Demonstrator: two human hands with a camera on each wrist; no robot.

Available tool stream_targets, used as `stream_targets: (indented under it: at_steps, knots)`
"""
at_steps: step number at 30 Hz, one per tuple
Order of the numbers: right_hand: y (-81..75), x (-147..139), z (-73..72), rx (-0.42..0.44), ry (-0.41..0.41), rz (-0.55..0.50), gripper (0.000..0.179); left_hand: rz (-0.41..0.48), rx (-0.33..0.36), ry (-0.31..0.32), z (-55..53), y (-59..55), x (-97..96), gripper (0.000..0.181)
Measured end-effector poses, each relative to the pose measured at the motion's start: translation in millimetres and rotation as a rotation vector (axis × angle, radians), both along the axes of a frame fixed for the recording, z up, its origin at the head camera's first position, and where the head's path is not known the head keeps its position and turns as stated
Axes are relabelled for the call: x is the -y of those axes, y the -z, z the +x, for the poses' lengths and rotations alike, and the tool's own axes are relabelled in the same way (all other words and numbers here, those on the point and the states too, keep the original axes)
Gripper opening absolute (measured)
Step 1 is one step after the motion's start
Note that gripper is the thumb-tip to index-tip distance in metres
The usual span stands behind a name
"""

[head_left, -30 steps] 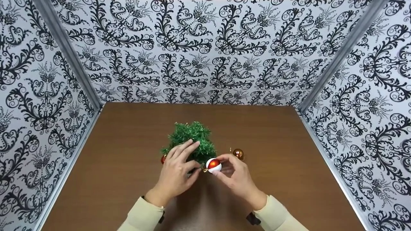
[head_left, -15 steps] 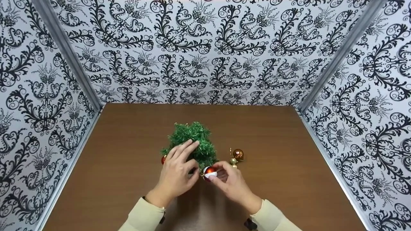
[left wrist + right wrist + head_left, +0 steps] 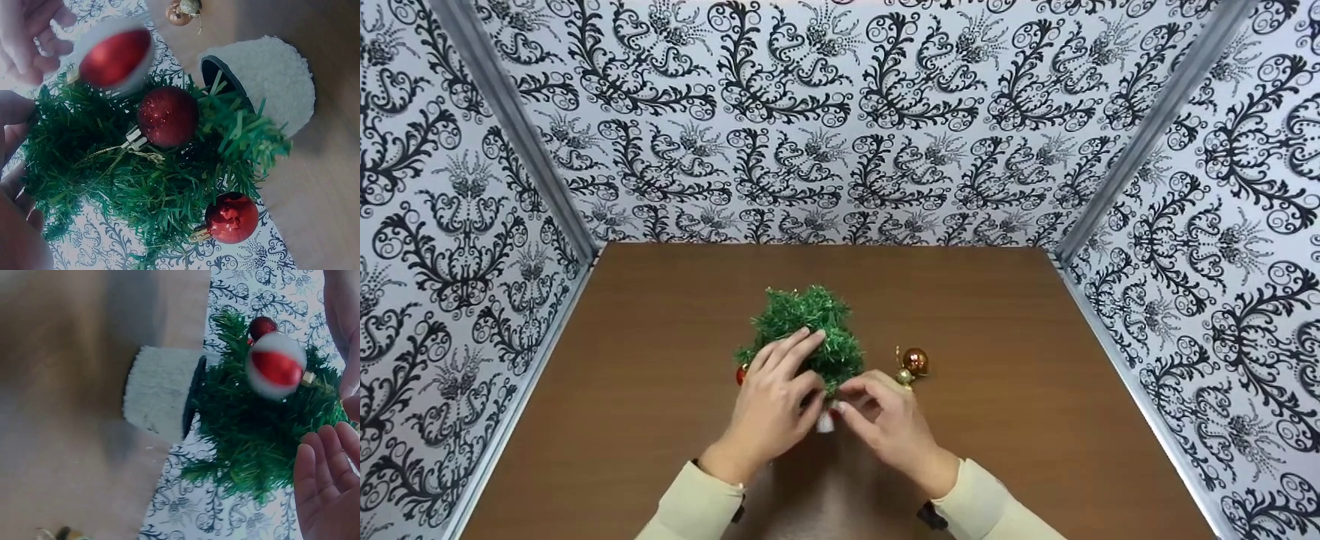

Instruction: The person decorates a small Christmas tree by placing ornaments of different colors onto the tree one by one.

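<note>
Two hands (image 3: 772, 409) (image 3: 896, 424) flank a red-white ball (image 3: 115, 59) by the tree (image 3: 806, 307), right fingers loosely parted, left's grip unclear

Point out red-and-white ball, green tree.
Red-and-white round ornament (image 3: 277, 368): right wrist view, on its red band.
Green bushy tinsel tree (image 3: 129, 183): left wrist view, on its middle foliage.

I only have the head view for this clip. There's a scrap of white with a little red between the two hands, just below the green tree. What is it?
Observer: The right wrist view shows it as a red-and-white ball with a gold cap, though blurred.
Operator: I also see a red ball by the left edge of the tree. Is that the only all-red one?
Observer: No, the left wrist view shows two: a glittery dark red ball and a glossy red ball.
</note>
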State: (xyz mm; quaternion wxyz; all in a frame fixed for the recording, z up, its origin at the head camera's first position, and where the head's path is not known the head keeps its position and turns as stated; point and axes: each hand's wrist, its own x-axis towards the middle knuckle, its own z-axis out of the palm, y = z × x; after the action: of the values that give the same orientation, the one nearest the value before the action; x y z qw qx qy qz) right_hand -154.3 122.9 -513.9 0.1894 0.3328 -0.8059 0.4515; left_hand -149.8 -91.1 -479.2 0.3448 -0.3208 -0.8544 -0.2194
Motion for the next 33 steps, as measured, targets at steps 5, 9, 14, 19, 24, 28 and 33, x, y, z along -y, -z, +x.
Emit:
stream_targets:
  at_steps: [5,9,14,19,24,28,33]
  knots:
    - [-2.5,9.9,-4.4,-0.057,0.003,0.018,0.019,0.005,-0.004,0.011,0.1,-0.1,0.2,0.006]
    - [-3.6,13.6,-7.4,-0.1,0.01,0.015,0.017,0.016,-0.008,0.021,-0.5,0.5,-1.0,0.006]
    - [-5.8,14.5,-8.9,-0.125,0.01,0.004,0.016,0.016,-0.007,0.017,-0.5,0.2,-1.1,0.007]
    - [-7.6,12.1,-8.6,-0.11,0.004,0.011,0.009,-0.013,-0.025,0.006,0.4,-0.9,0.0,0.009]
    - [-8.0,7.8,-10.8,-0.17,0.045,0.077,0.004,-0.058,-0.04,-0.012,0.9,-1.7,-1.2,0.01]
    - [-7.8,6.6,-14.8,-0.285,0.104,0.146,0.004,-0.086,-0.052,-0.026,0.1,-0.9,-3.2,0.012]
    - [-9.0,6.7,-18.1,-0.408,0.159,0.229,0.01,-0.126,-0.071,-0.045,-0.7,-0.1,-3.7,0.013]
